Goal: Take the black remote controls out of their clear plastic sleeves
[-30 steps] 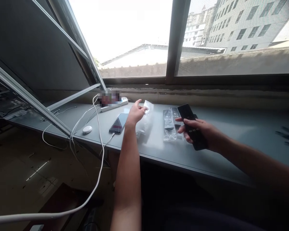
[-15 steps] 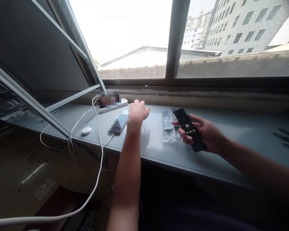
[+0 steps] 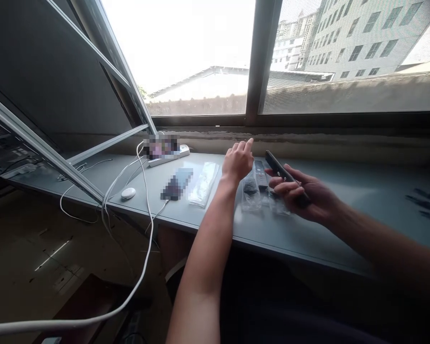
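Observation:
My right hand (image 3: 310, 193) is wrapped around a black remote control (image 3: 281, 167), tilted and raised above the desk, its button face partly turned away. My left hand (image 3: 238, 161) hovers palm down to the left of the remote, index finger stretched out and nothing visible in it. Beneath and between the hands lie dark items in clear plastic bags (image 3: 251, 195); one looks like another remote control (image 3: 261, 173), though my right hand hides some of them. Flat clear plastic bags (image 3: 202, 184) rest on the desk left of my left forearm.
A blurred-out phone (image 3: 175, 185) with a white cable lies on the grey desk (image 3: 344, 243). Farther back is a white power strip (image 3: 168, 156); a round white object (image 3: 128, 193) sits near the front edge. White cables (image 3: 148, 258) loop down at left beside a metal frame (image 3: 107, 138).
My left hand has moved right, away from above the clear bags, which now show. My right hand has turned the remote control more edge-on.

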`<state>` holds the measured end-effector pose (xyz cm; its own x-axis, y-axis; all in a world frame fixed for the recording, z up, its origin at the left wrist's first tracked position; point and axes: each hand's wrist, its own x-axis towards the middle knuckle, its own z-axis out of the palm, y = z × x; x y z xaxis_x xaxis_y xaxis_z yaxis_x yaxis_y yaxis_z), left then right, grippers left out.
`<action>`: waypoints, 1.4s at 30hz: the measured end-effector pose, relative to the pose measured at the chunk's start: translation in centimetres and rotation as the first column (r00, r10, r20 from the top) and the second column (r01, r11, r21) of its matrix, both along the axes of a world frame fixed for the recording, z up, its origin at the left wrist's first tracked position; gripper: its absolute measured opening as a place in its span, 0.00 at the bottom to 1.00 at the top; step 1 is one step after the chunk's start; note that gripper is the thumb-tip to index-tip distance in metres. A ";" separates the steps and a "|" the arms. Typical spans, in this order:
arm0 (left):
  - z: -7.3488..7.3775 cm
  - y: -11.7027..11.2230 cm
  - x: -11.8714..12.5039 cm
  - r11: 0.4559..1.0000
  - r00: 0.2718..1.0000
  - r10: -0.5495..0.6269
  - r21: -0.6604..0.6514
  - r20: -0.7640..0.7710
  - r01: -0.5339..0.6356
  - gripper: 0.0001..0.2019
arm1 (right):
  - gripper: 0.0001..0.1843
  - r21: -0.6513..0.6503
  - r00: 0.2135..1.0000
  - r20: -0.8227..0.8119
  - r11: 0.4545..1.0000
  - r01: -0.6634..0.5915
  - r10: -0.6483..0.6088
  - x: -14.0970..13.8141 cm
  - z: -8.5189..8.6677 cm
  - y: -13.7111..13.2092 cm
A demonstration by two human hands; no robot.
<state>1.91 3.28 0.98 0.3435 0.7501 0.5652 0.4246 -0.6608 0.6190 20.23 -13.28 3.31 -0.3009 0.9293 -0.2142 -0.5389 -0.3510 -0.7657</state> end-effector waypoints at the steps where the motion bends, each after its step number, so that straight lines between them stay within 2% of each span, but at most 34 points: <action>1: -0.3 0.1 -0.4 1.000 1.000 -0.027 -0.010 0.011 0.027 0.29 | 0.16 -0.015 1.000 -0.004 1.000 0.015 -0.015 -0.1 -0.1 0.0; 3: -0.8 0.4 -1.3 0.998 0.997 -0.049 -0.040 0.053 0.051 0.30 | 0.14 -0.044 0.999 0.002 0.998 0.042 -0.042 -0.3 -0.2 -0.1; 8: -1.7 1.0 -2.2 0.993 0.996 -0.006 -0.120 0.091 0.017 0.32 | 0.16 -0.029 0.996 0.067 0.998 0.059 -0.057 -1.3 -0.1 -0.4; 12: -2.0 1.3 -2.0 0.989 0.987 0.008 -0.148 0.159 0.016 0.32 | 0.17 -0.100 0.997 -0.026 0.992 0.070 -0.073 -1.8 0.3 -0.7; 17: -2.3 1.6 -1.7 0.997 0.985 0.030 -0.069 0.171 -0.018 0.28 | 0.23 -0.220 0.971 -0.201 0.972 0.086 -0.131 -2.0 0.7 -0.9; 23: -2.8 2.1 -1.6 0.993 0.994 0.103 0.061 0.026 -0.104 0.27 | 0.20 -0.300 0.985 -0.144 0.953 0.049 -0.096 -1.4 0.3 -0.2; 31: -2.9 2.3 -1.6 0.991 0.994 0.112 0.071 0.005 -0.112 0.25 | 0.20 -0.184 0.971 -0.238 0.982 -0.038 -0.007 -0.5 -0.1 -0.3; 37: -3.2 2.5 -1.7 0.992 0.993 0.115 0.060 -0.008 -0.114 0.25 | 0.23 -0.251 0.945 -0.315 0.968 0.010 -0.092 -0.8 0.3 -0.4; 42: -3.0 2.3 -1.7 0.991 0.993 0.116 0.066 -0.013 -0.115 0.25 | 0.19 -0.252 0.971 -0.200 0.965 0.076 -0.129 -0.8 0.4 -0.3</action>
<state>0.19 5.61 -2.07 0.2667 0.7473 0.6087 0.5102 -0.6453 0.5686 19.44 -13.58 3.71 -0.2699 0.8861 -0.3768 -0.7226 -0.4450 -0.5290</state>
